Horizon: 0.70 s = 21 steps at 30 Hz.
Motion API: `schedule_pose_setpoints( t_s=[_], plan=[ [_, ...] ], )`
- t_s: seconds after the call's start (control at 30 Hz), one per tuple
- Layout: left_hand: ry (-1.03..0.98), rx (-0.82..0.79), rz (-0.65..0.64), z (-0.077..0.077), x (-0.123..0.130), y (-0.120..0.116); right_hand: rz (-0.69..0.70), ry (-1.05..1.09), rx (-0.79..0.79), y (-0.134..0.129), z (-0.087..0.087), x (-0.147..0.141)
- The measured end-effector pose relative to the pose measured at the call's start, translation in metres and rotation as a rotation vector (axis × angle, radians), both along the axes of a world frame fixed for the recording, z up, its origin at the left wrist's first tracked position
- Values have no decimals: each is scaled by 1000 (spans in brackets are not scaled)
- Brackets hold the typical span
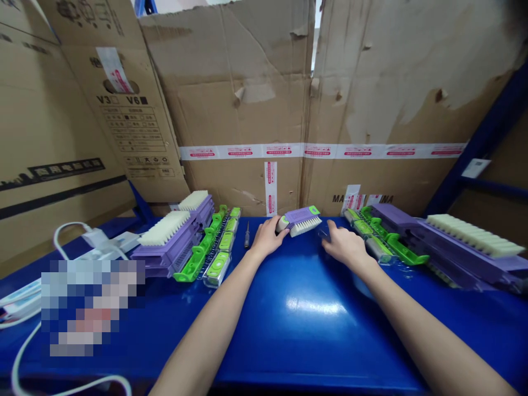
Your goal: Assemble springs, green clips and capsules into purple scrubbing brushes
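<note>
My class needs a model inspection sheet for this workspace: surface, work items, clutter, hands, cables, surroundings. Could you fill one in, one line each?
Surface: glossy blue table, reflecting light.
Work items: purple-and-green brush, pale bristles facing down; at both sides, larger purple brush units and bright green strips.
Clutter: screwdriver lying beside the left hand; pixelated patch at left, contents unreadable.
Hands: left hand grips the brush's near end; right hand is beside a faint clear item, grip unclear.
Cables: white cables at left, around a power strip.
Surroundings: taped cardboard behind; blue frame at right.
</note>
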<state>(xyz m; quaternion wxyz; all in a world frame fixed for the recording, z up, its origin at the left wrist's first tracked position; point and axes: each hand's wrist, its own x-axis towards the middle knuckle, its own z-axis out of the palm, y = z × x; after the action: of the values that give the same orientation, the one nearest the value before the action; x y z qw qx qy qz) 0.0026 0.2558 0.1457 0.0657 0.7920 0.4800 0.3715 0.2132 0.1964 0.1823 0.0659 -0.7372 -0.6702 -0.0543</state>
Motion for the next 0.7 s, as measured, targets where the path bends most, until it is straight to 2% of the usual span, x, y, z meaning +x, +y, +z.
schedule_pose_setpoints(
  t_s=[0.27, 0.47, 0.7],
  plan=[
    [-136, -28, 108, 1, 1, 2, 49, 87, 266, -1, -2, -11],
    [-260, 193, 147, 4, 2, 2, 45, 147, 398, 6, -7, -4],
    [-300, 428, 227, 12, -5, -1, 38, 163, 423, 9, -11, 0]
  ],
)
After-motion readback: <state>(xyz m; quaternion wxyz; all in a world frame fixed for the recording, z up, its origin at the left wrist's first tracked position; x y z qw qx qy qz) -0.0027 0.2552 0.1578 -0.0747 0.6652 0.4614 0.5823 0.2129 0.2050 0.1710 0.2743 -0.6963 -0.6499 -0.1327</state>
